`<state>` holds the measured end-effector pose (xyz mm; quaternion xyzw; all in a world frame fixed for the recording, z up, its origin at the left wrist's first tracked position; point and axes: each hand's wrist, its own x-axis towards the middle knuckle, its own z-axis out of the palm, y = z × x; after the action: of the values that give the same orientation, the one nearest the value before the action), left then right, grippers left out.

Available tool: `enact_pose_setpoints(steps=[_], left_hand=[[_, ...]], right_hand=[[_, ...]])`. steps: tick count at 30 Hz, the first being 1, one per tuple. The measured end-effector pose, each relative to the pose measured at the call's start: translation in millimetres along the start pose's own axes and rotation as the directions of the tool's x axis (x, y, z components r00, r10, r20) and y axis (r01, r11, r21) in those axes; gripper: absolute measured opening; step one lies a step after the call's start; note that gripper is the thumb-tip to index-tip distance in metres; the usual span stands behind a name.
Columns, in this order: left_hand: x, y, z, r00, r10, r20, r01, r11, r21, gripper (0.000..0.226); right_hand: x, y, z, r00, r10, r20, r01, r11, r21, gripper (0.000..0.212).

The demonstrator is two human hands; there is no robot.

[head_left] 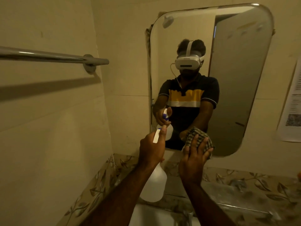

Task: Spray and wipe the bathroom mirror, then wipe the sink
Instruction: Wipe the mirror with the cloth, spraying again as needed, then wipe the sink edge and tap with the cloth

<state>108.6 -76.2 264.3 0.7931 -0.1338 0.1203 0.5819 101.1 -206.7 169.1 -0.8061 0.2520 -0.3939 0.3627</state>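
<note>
The rounded mirror (241,79) hangs on the wall ahead and reflects a person wearing a headset. My left hand (151,150) grips a white spray bottle (154,185) by its neck, nozzle raised toward the mirror's lower left edge. My right hand (193,162) presses a checked cloth (199,139) flat against the bottom of the glass. The white sink (151,216) shows at the bottom edge below my arms, with a tap (189,216) at its back.
A metal towel bar (53,56) juts from the left wall at head height. A leaf-patterned tile band (254,190) runs behind the sink. A printed paper sheet (291,105) is stuck on the wall right of the mirror.
</note>
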Motion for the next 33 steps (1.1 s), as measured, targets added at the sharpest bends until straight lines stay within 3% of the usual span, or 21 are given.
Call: enact_pose_setpoints(steps=[5, 9, 14, 17, 20, 22, 24, 25, 27, 29, 31, 33], left_hand=[[-1, -19, -22, 0.999, 0.003, -0.048, -0.001, 0.999, 0.038, 0.042], [-2, -34, -36, 0.997, -0.013, -0.076, 0.017, 0.999, 0.04, 0.033], [1, -52, -47, 0.993, -0.032, -0.114, 0.041, 0.996, 0.08, 0.034], [1, -56, -53, 0.994, -0.028, -0.102, 0.037, 0.995, 0.089, 0.041], [-3, -65, -62, 0.996, -0.018, -0.092, 0.026, 0.996, 0.082, 0.037], [-7, -71, -70, 0.995, 0.005, -0.099, 0.005, 0.995, 0.1, 0.041], [-12, -77, -78, 0.995, 0.011, -0.103, -0.002, 0.995, 0.095, 0.048], [-15, -79, -82, 0.994, 0.002, -0.106, 0.007, 0.997, 0.081, 0.049], [-21, -85, -88, 0.993, -0.016, -0.113, 0.022, 0.999, 0.048, 0.047], [-30, -92, -91, 0.993, -0.011, -0.116, 0.015, 1.0, 0.028, 0.046], [-40, -104, -92, 0.994, 0.006, -0.107, -0.001, 0.999, 0.047, 0.044], [-52, -117, -91, 0.996, -0.016, -0.09, 0.02, 0.999, 0.048, 0.044]], right_hand=[[-26, -32, 41, 0.996, 0.006, 0.085, -0.01, 0.999, 0.048, 0.06], [-38, -48, 61, 0.99, -0.066, 0.126, 0.063, 0.998, 0.028, 0.081], [-44, -64, 70, 0.986, -0.074, 0.147, 0.064, 0.995, 0.071, 0.081], [-50, -79, 76, 0.968, -0.114, 0.224, 0.076, 0.982, 0.172, 0.069], [-52, -96, 79, 0.979, -0.118, 0.166, 0.051, 0.93, 0.363, 0.057], [-48, -97, 83, 0.989, -0.044, 0.142, -0.03, 0.877, 0.479, 0.054], [-47, -96, 80, 0.971, 0.089, 0.224, -0.213, 0.749, 0.627, 0.05], [-47, -96, 76, 0.943, 0.151, 0.298, -0.325, 0.616, 0.717, 0.048], [-53, -98, 61, 0.833, 0.226, 0.505, -0.548, 0.21, 0.81, 0.049], [-61, -96, 47, 0.731, 0.193, 0.654, -0.642, -0.13, 0.756, 0.044], [-73, -85, 43, 0.665, 0.14, 0.734, -0.674, -0.311, 0.67, 0.04], [-89, -74, 41, 0.616, 0.111, 0.78, -0.699, -0.379, 0.606, 0.04]])
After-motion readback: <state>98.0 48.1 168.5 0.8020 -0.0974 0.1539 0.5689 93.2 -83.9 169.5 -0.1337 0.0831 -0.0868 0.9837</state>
